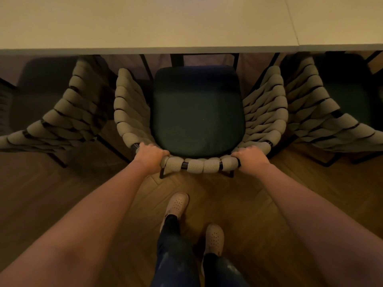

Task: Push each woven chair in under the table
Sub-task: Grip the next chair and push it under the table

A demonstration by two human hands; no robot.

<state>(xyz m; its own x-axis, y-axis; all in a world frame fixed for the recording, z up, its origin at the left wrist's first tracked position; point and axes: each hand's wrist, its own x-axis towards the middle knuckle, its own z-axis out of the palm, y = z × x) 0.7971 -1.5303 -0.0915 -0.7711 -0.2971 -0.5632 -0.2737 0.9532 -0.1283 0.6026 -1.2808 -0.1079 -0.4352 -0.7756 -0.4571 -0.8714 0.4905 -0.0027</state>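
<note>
The middle woven chair (pixel 199 125) stands facing the white table (pixel 145 23), its dark green seat cushion (pixel 198 108) mostly out, only the front edge near the tabletop's lip; the left hand (pixel 150 155) and right hand (pixel 251 155) each wrap fingers closed over the back rail at its two corners; neighbouring woven chairs (pixel 68 112) sit just beside it either side; the padded rope wrap looks soft yet the metal frame beneath stiff, so the rail corners seem the sound hold; it likely slides heavily on the wood floor (pixel 310 193)
</note>
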